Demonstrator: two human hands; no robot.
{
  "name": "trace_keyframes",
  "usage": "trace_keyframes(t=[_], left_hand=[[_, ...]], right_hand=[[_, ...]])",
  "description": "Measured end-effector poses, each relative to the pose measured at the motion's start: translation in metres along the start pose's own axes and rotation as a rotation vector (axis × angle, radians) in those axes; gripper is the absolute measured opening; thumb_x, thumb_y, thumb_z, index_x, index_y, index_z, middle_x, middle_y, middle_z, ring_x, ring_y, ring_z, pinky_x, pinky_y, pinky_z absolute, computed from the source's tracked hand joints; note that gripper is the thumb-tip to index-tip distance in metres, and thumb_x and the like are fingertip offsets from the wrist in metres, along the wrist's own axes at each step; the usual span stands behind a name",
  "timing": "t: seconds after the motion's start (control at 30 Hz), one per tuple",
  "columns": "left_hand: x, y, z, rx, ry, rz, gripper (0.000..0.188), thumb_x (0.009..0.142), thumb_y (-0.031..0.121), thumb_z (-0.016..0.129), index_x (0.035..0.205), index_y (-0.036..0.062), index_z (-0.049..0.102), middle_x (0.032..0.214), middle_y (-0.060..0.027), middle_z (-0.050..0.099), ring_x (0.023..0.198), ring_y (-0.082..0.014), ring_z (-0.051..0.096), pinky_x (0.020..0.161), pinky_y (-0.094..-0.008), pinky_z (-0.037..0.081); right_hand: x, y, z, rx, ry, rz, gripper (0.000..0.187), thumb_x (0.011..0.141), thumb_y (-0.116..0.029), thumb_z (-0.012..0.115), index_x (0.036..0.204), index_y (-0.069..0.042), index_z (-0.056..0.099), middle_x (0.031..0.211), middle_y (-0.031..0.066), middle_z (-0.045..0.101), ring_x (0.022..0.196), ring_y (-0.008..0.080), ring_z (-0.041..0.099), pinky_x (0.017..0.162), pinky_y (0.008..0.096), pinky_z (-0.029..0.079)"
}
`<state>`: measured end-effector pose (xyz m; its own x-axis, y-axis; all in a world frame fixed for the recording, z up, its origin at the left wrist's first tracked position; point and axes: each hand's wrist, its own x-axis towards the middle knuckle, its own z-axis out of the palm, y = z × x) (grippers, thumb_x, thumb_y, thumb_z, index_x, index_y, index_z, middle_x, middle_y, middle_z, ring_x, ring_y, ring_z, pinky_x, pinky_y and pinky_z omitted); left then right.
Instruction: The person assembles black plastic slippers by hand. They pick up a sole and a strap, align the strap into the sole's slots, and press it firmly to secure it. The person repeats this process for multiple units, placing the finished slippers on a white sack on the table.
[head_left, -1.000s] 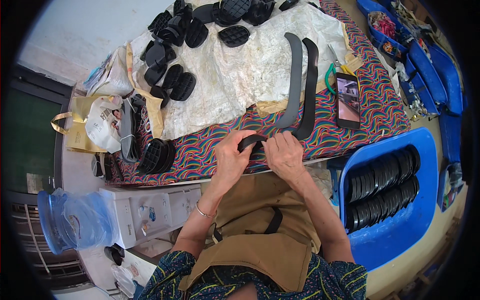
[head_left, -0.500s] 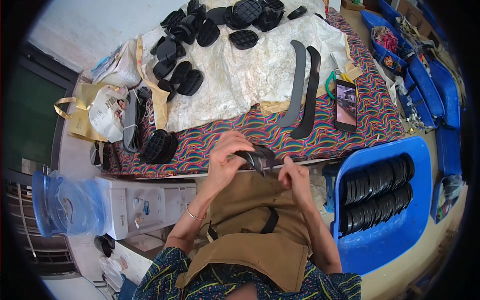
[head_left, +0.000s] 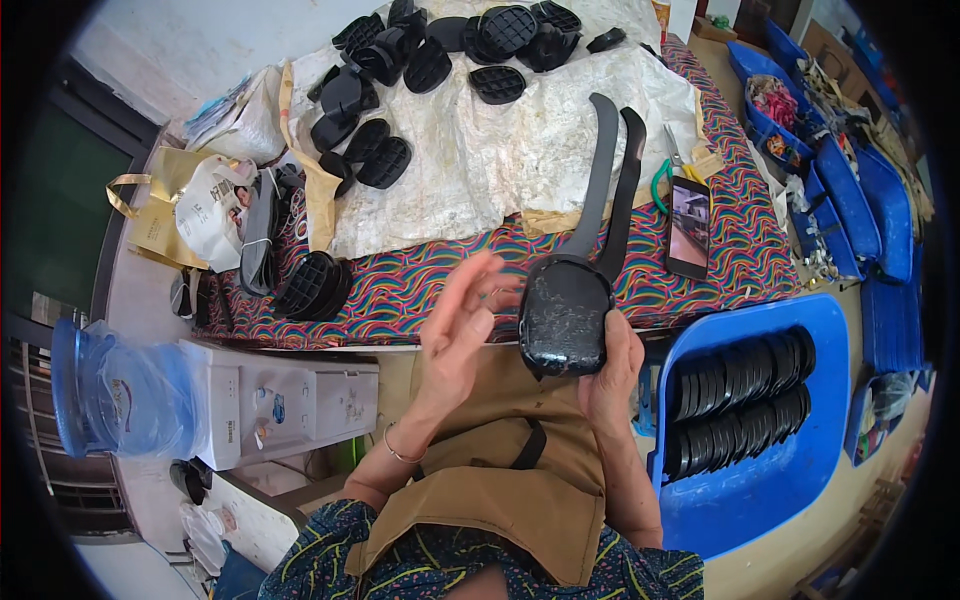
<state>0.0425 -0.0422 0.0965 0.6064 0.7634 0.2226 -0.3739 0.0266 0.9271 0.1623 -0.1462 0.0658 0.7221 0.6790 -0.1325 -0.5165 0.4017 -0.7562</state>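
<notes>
My right hand [head_left: 613, 375] grips a black rounded moulded piece [head_left: 566, 315] by its lower right edge, over the table's near edge. The piece's smooth, shiny, scuffed face is turned toward me. Just left of it is my left hand [head_left: 460, 325], fingers apart and raised, holding nothing. Beyond the piece lie two long curved strips, a grey one [head_left: 598, 180] and a black one [head_left: 628, 190]; the piece covers their near ends. Similar black pieces with gridded undersides [head_left: 497, 85] are scattered over the white sheet [head_left: 450, 170]. A small stack of them [head_left: 312, 286] stands at the left.
Right of the strips are a phone [head_left: 689, 228] and scissors [head_left: 676, 160]. A blue bin [head_left: 835, 420] at the lower right holds rows of black pieces [head_left: 735, 375]. Bags [head_left: 215, 215] crowd the table's left end, above a white water dispenser [head_left: 300, 400]. Several blue trays [head_left: 885, 185] stand far right.
The black piece has been turned to show its broad face and now sits in my right hand. My left hand has let go of it and opened. The view has shifted slightly.
</notes>
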Motion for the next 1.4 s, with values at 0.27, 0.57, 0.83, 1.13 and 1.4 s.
trace_keyframes(t=[0.27,0.57,0.83,1.13,1.4], left_hand=[[-0.017,-0.033,0.018,0.252,0.134,-0.100,0.038,0.106,0.027,0.043,0.116,-0.0057,0.060,0.096,-0.0024,0.062,0.088,-0.0065,0.051,0.082,-0.0250,0.043],[-0.006,-0.022,0.018,-0.210,0.194,-0.341,0.034,0.104,0.026,0.047,0.113,-0.0042,0.062,0.094,0.0003,0.061,0.088,-0.0059,0.051,0.082,-0.0243,0.043],[-0.004,-0.017,0.012,0.043,0.015,-0.288,0.031,0.103,0.024,0.051,0.112,-0.0035,0.063,0.098,0.0012,0.063,0.090,-0.0048,0.053,0.083,-0.0242,0.044],[0.011,-0.012,-0.009,0.390,-0.136,-0.115,0.029,0.102,0.023,0.055,0.110,-0.0035,0.064,0.092,0.0030,0.062,0.085,-0.0043,0.053,0.078,-0.0220,0.043],[0.022,-0.001,-0.025,0.239,-0.329,-0.409,0.028,0.101,0.019,0.055,0.114,-0.0052,0.061,0.089,-0.0012,0.061,0.076,-0.0049,0.055,0.066,-0.0225,0.046]], right_hand=[[-0.012,0.031,-0.019,-0.325,0.102,-0.180,0.027,0.103,-0.022,0.050,0.113,0.001,0.060,0.100,0.0047,0.064,0.090,0.0125,0.059,0.085,0.0288,0.048],[-0.013,0.010,-0.010,-0.589,-0.105,-0.325,0.042,0.106,-0.029,0.035,0.119,0.006,0.056,0.100,0.0086,0.062,0.087,0.0158,0.056,0.079,0.0283,0.045],[-0.006,0.016,-0.013,-0.498,0.005,-0.272,0.048,0.105,-0.036,0.035,0.110,0.005,0.059,0.093,0.0059,0.062,0.083,0.0123,0.055,0.075,0.0269,0.044],[0.001,-0.002,-0.020,-0.615,-0.160,-0.170,0.048,0.101,-0.040,0.042,0.100,0.004,0.062,0.086,0.0036,0.060,0.077,0.0098,0.050,0.069,0.0256,0.040],[0.018,-0.018,-0.032,-0.703,-0.387,-0.125,0.035,0.100,-0.027,0.047,0.098,0.004,0.063,0.073,-0.0022,0.052,0.069,0.0082,0.043,0.063,0.0262,0.035]])
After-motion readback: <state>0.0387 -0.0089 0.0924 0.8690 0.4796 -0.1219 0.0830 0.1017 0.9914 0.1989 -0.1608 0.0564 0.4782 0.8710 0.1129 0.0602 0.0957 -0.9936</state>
